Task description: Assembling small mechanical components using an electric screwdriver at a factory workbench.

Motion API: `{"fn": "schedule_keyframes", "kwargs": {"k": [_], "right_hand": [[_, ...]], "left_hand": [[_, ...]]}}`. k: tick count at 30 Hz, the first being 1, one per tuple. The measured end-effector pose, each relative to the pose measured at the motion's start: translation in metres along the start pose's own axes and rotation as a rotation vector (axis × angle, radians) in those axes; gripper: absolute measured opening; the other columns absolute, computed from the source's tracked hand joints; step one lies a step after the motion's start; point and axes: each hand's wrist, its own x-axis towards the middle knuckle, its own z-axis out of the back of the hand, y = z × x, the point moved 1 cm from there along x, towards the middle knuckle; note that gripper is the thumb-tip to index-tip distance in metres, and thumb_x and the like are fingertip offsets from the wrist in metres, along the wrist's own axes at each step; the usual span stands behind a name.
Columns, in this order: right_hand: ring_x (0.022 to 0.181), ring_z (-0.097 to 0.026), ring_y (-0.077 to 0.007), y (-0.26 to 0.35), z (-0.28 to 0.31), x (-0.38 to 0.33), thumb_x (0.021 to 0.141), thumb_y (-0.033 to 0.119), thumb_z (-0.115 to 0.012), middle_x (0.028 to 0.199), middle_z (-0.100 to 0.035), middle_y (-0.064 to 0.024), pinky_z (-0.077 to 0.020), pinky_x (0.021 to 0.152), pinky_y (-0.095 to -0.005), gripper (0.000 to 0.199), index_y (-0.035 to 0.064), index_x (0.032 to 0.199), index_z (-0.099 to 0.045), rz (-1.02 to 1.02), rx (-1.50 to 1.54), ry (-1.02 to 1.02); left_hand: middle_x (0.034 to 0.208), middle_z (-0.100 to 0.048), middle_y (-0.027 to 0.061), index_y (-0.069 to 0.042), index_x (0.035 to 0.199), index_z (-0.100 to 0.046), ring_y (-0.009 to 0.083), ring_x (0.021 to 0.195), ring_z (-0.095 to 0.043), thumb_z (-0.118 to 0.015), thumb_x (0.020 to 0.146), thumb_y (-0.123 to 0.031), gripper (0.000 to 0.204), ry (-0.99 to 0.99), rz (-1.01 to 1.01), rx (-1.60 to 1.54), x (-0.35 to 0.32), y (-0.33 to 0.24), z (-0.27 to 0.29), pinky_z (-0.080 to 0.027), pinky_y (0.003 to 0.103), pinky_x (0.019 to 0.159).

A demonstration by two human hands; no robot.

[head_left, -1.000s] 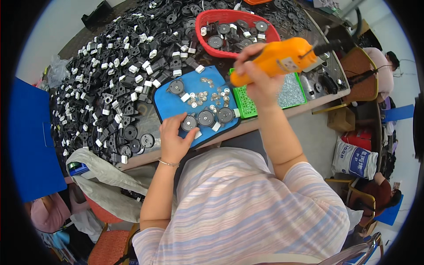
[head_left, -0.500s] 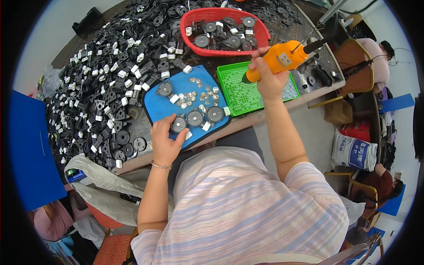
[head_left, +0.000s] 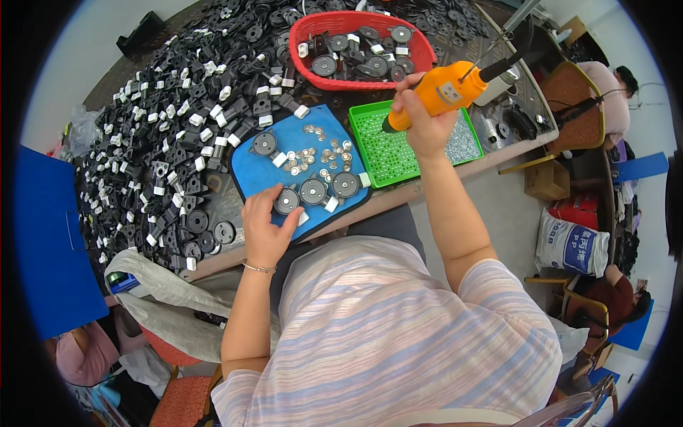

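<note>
My right hand (head_left: 430, 129) is wrapped round an orange electric screwdriver (head_left: 448, 91). The tool is tilted, its dark tip over the green tray (head_left: 406, 176). My left hand (head_left: 266, 224) rests on the blue mat (head_left: 248, 171), thumb and fingers round the edge of a round black part (head_left: 287, 201) with a white tab. To its right lie two similar parts, a middle black disc (head_left: 313, 191) and a right black disc (head_left: 346, 185). Another black disc (head_left: 265, 144) sits further back. Small silver round pieces (head_left: 299, 161) are scattered between them on the mat.
A large heap of black parts with white tabs (head_left: 178, 135) covers the table's left side. Behind the mat stands a red basket (head_left: 302, 62) of finished-looking discs. Small metal pieces (head_left: 462, 142) fill the tray's right side. A cable (head_left: 501, 65) runs from the screwdriver.
My right hand has carried the screwdriver slightly left and away from me over the tray. My left hand stays at the same black part.
</note>
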Motion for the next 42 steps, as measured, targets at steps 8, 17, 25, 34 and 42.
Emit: {"fn": "schedule_keyframes", "kwargs": {"k": [8,17,25,34,42], "right_hand": [[0.061,-0.057,-0.0150,-0.004,0.001,0.003,0.079,-0.002,-0.061,0.083,-0.059,-0.0102,-0.0469,0.058,-0.0273,0.021,0.0004,0.098,-0.052,0.027,-0.005,0.020],[0.058,-0.055,-0.0144,-0.006,-0.001,0.005,0.081,-0.004,-0.058,0.075,-0.056,-0.0085,-0.0455,0.055,-0.0268,0.017,0.0008,0.095,-0.051,-0.041,-0.016,-0.007],[0.062,-0.054,-0.0142,0.027,-0.033,0.000,0.082,-0.004,-0.055,0.080,-0.056,-0.0110,-0.0459,0.057,-0.0269,0.018,0.0013,0.098,-0.049,-0.023,0.249,0.053],[0.064,-0.054,-0.0152,0.014,-0.110,-0.052,0.079,0.002,-0.059,0.091,-0.052,-0.0140,-0.0478,0.058,-0.0275,0.023,0.0002,0.099,-0.047,-0.158,0.336,0.455],[0.063,-0.053,-0.0125,0.005,-0.132,-0.062,0.076,-0.006,-0.059,0.086,-0.053,-0.0112,-0.0455,0.054,-0.0231,0.025,0.0006,0.097,-0.048,-0.200,0.230,0.526]], "left_hand": [[0.098,-0.061,0.0100,-0.002,0.105,-0.058,0.0270,0.089,-0.054,-0.076,0.067,-0.023,0.047,-0.008,-0.010,-0.002,0.001,-0.002,0.001,-0.039,0.036,0.079],[0.098,-0.061,0.0095,-0.003,0.105,-0.059,0.0262,0.090,-0.054,-0.077,0.066,-0.020,0.047,-0.008,-0.009,-0.003,0.001,-0.003,0.002,-0.041,0.035,0.080],[0.092,-0.062,0.0093,-0.004,0.106,-0.059,0.0267,0.085,-0.055,-0.078,0.064,-0.024,0.050,-0.034,0.026,-0.054,-0.001,0.002,0.001,-0.040,0.037,0.077],[0.089,-0.062,0.0074,-0.006,0.102,-0.061,0.0259,0.084,-0.055,-0.080,0.061,-0.026,0.049,-0.038,0.054,-0.090,0.000,0.005,-0.001,-0.040,0.036,0.075],[0.087,-0.061,0.0042,-0.009,0.096,-0.061,0.0249,0.083,-0.054,-0.080,0.060,-0.026,0.045,-0.053,0.045,-0.166,0.002,0.006,-0.001,-0.039,0.035,0.075]]}}
